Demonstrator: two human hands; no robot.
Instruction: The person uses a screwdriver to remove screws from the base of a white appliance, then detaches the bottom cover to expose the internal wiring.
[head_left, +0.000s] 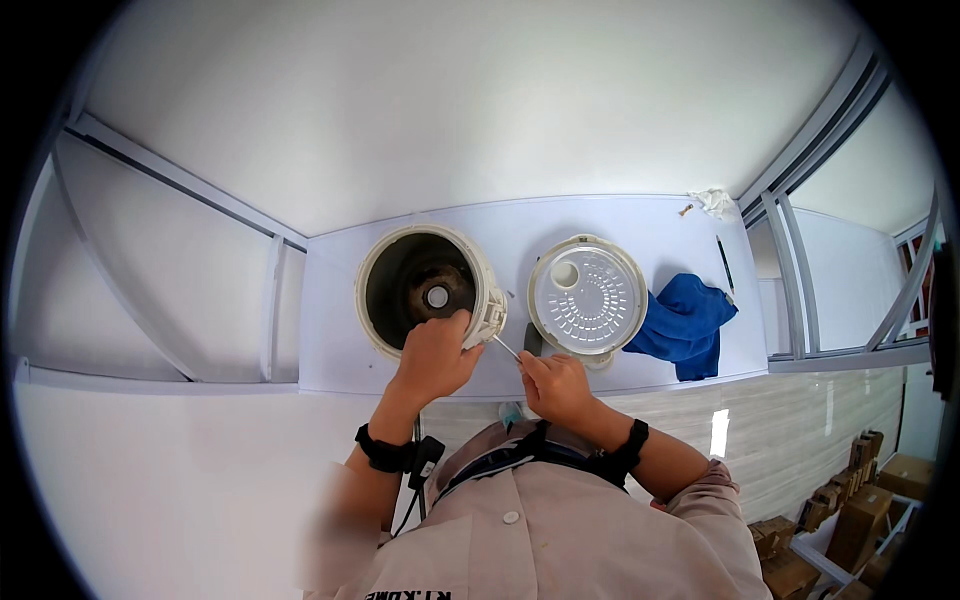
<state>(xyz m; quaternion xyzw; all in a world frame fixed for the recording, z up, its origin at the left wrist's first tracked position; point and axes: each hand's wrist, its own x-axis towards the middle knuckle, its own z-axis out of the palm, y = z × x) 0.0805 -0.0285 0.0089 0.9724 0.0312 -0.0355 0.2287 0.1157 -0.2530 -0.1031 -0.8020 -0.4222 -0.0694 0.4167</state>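
An opened rice cooker body (392,285) stands on the white table, its inside dark, with a brown-stained bottom around a round metal centre piece. My left hand (436,355) is closed over its near rim, steadying the wall, with the fingertips partly hidden. Between thumb and fingers my right hand (556,388) grips a thin screwdriver (508,348). Its shaft slants up and left to the cream hinge part (496,312) on the cooker's right side; whether the tip sits in a screw I cannot tell. A round lid (590,300) with a slotted metal inner face lies beside it.
Right of the lid lies a crumpled blue cloth (688,325), with a thin dark pen-like tool (724,262) above it. A white crumpled tissue (713,202) and a small brass-coloured piece (686,210) are at the back right. Cardboard boxes (858,520) stand on the floor, lower right.
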